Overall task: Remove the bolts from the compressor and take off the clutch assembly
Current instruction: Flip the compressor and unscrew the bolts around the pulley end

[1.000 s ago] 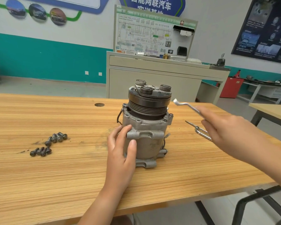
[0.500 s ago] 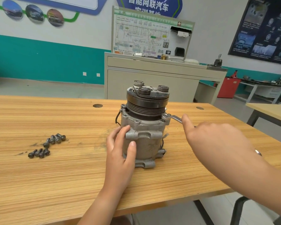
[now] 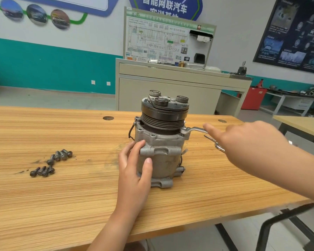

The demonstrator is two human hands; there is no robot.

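Bolts (image 3: 63, 154) lie in 2 groups left of the compressor (image 3: 163, 160); the clutch (image 3: 164, 113) is still on. The left hand (image 3: 134, 171) grips its body; the right hand (image 3: 246, 142), finger grip hidden, rests on a wrench (image 3: 194, 129) at its right flange.

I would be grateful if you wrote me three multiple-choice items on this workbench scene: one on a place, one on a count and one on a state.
1. Where do the loose bolts lie?
A. on the table left of the compressor
B. on the floor
C. in a tray

2. How many round bosses stand on the clutch top?
A. one
B. three
C. six

3. What is the left hand doing?
A. lying flat
B. lifting a bolt
C. gripping the compressor body

1 A: they cluster on the wood at its left.
2 B: three show on the plate.
3 C: fingers and thumb wrap the housing.
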